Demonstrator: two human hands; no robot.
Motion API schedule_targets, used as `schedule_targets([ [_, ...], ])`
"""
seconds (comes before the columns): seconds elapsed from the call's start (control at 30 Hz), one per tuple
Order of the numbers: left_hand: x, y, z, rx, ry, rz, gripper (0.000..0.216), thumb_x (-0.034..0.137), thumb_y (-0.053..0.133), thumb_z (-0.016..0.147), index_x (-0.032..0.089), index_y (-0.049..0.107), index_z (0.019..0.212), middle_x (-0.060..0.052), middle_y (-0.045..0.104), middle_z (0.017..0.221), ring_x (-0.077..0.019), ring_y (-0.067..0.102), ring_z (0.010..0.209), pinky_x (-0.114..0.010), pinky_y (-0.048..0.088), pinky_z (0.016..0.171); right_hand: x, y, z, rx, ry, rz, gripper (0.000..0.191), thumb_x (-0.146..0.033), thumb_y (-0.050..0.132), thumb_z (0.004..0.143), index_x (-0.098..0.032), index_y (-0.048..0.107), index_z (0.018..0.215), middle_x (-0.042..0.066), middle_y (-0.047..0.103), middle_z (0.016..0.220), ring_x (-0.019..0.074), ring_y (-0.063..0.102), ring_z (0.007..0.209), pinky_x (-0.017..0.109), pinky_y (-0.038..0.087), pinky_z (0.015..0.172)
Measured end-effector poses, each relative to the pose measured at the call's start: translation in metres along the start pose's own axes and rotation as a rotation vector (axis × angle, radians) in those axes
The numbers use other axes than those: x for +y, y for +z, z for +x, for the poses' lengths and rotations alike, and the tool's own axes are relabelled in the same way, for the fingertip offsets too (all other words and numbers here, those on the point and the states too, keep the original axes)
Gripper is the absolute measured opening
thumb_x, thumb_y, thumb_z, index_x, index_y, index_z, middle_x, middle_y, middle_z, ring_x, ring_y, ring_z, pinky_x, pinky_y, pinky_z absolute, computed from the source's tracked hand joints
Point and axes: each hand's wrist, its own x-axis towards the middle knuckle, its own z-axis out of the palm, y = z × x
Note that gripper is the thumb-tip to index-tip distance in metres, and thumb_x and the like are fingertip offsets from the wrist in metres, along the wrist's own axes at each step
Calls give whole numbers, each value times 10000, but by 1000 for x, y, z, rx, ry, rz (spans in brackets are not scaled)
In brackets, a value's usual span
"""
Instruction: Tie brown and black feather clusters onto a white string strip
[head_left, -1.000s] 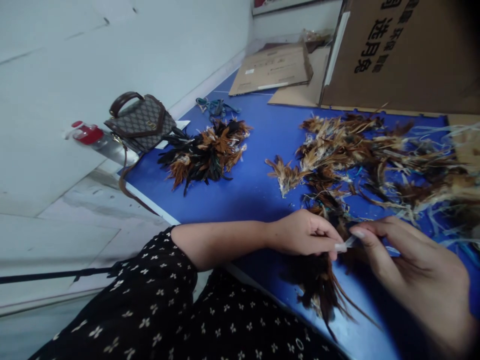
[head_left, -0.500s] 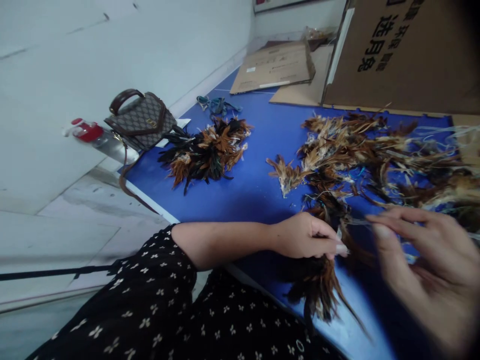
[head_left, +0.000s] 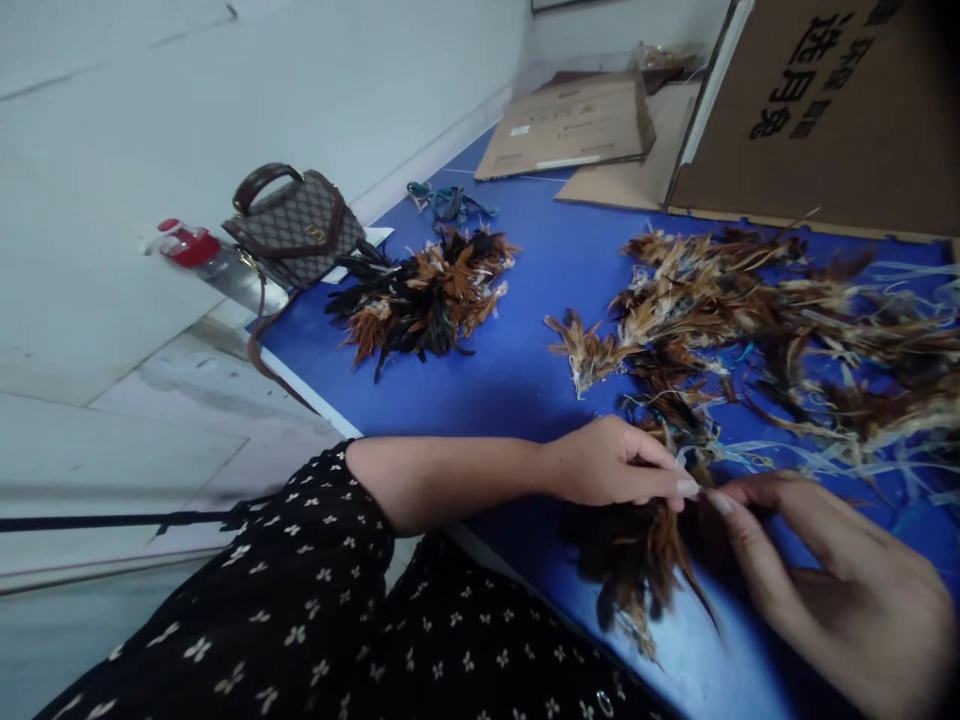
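Note:
My left hand [head_left: 619, 468] is closed in a pinch on a bunch of brown and black feathers [head_left: 649, 570], which hangs below it near the table's front edge. Thumb and forefinger of my right hand [head_left: 832, 570] are pressed together right at the left fingertips, by the tied end of the bunch. What the right fingers hold is too small to make out. Just beyond both hands lies a spread of loose brown feathers [head_left: 720, 300] with pale strips [head_left: 840, 455] among it. A small tuft of feathers [head_left: 589, 350] lies at its left end.
The blue table [head_left: 517, 370] carries a pile of black and brown feathers [head_left: 431, 295], blue-green cords [head_left: 454, 203], a patterned handbag [head_left: 304, 235] and a red-capped bottle [head_left: 217, 265]. Flat cardboard [head_left: 566, 125] and a large carton [head_left: 840, 130] stand at the back.
My right hand has moved left from the pale strip it was pulling, and its fingertips now meet my left fingertips. The left hand keeps hold of the feathers. The view has shifted slightly.

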Motion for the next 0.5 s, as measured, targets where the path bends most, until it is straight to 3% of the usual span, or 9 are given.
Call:
schedule_targets([
  [0.2,-2,2,6,31,-62,-341,417,487,996,781,139,873,976,-20,746,810,-61,512,646,-253,350,586,-5,-3,-10,40,78,-7,102,-370,720,1017,-287,742,1071,58,774,999,205,745,761,265,574,479],
  [0.37,-8,3,14,108,-78,-513,482,344,1113,520,120,732,712,-55,798,881,-60,601,657,-256,446,613,-10,-8,-12,-42,77,109,108,-331,755,982,-281,748,1078,53,760,988,179,731,710,182,505,377],
  [0.43,-11,3,14,105,-76,-483,499,330,1116,497,127,710,704,-57,812,907,-54,601,627,-254,459,598,-8,-10,-9,-68,54,163,70,-317,754,985,-268,745,1035,51,755,963,169,714,683,198,528,428],
  [0.5,-14,2,13,80,-62,-409,454,315,1102,551,129,756,779,-45,814,906,-51,609,624,-246,483,614,-4,-9,-6,-56,63,187,62,-323,734,1011,-264,751,1004,54,773,987,183,742,748,240,609,587],
])
